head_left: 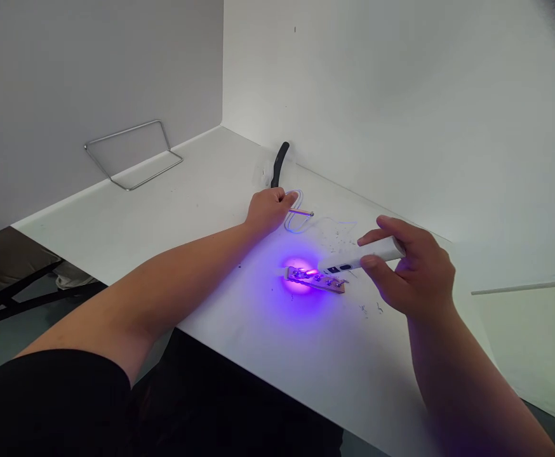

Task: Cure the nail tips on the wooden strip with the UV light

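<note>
My right hand (413,270) is closed round a white pen-shaped lamp (361,257) that points left and down. Its tip throws a purple glow onto the left end of a small narrow circuit strip (318,280) lying on the white table (201,209). My left hand (268,208) reaches further back, fingers curled, pinching a thin metal-tipped tool (301,212). A loop of thin clear wire (295,219) lies right beside that hand.
A black-handled tool (279,165) lies by the back wall. A bent wire stand (132,155) sits at the far left of the table. Small scraps (370,309) are scattered near the strip. White partition walls close off the back and left.
</note>
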`<state>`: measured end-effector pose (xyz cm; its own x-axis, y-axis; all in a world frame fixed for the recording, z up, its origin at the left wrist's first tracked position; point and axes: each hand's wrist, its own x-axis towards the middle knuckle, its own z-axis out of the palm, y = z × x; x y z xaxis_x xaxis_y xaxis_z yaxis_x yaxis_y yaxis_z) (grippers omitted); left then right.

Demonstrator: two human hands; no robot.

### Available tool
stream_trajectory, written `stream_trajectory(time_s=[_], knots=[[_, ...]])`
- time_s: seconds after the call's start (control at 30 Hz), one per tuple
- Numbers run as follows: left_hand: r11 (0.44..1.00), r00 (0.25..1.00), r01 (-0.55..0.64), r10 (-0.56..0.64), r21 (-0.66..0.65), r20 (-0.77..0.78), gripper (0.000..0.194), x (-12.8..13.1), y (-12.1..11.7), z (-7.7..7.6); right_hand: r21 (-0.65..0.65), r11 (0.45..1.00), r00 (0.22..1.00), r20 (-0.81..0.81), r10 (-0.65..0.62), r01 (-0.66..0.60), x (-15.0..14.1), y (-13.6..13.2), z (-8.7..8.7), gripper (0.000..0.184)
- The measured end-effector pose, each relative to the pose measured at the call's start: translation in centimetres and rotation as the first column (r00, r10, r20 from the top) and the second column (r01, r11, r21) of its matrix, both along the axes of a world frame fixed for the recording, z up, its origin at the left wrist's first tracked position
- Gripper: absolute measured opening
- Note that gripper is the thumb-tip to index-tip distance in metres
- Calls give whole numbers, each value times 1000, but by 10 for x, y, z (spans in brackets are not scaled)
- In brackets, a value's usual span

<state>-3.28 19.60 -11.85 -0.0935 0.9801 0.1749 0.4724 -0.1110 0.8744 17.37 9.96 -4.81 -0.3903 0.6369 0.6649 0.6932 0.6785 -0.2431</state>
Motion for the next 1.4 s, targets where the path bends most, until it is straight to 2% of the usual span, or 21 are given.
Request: stream_trajectory(time_s=[0.3, 0.6, 0.93, 1.4], knots=[[1000, 1000, -2, 2, 3, -9, 41, -1, -1, 0, -31, 999, 999, -22, -23, 23, -7, 0, -1, 47], [999, 999, -6, 8, 47, -34, 41, -1, 1, -3, -39, 999, 999, 19, 32, -31, -18, -2, 1, 45], [999, 1000, -4, 5, 42, -15, 41, -2, 2, -6, -2, 1000, 999, 38, -27, 27, -9, -3, 3, 45], [998, 1000, -22, 21, 62, 15, 42, -1, 2, -8, 16, 998, 998, 25, 60, -61, -4, -4, 6, 47]])
